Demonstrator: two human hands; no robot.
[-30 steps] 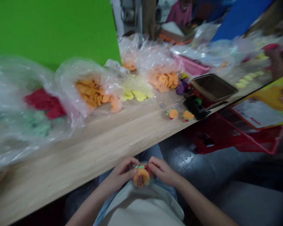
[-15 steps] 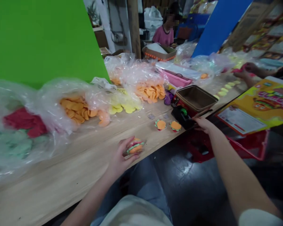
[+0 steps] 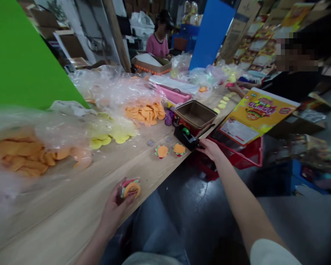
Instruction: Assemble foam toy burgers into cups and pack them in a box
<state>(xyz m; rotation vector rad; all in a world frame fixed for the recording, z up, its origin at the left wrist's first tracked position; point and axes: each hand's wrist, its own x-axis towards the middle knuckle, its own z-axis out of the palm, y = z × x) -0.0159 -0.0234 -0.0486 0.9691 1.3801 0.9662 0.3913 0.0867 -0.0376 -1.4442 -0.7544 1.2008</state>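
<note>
My left hand (image 3: pixel 114 209) is closed around a small stacked toy burger (image 3: pixel 130 188) with orange, red and green layers, held at the near edge of the long wooden table (image 3: pixel 71 217). My right hand (image 3: pixel 211 149) reaches out to the right, fingers at the black tape dispenser (image 3: pixel 187 137) on the table's edge; whether it grips it I cannot tell. Two finished toy burgers (image 3: pixel 162 151) (image 3: pixel 179 148) lie on the table just left of the dispenser.
Clear plastic bags of orange discs (image 3: pixel 19 154) (image 3: pixel 145 112) and yellow discs (image 3: pixel 113 136) line the table's far side. A brown tray (image 3: pixel 195 114) sits behind the dispenser, a yellow printed box (image 3: pixel 256 114) over a red crate (image 3: pixel 237 156) to the right. Other people work further along.
My hands parted from my lap: the left carried the toy burger up to the table edge, and the right stretched out to the tape dispenser. The view swung right.
</note>
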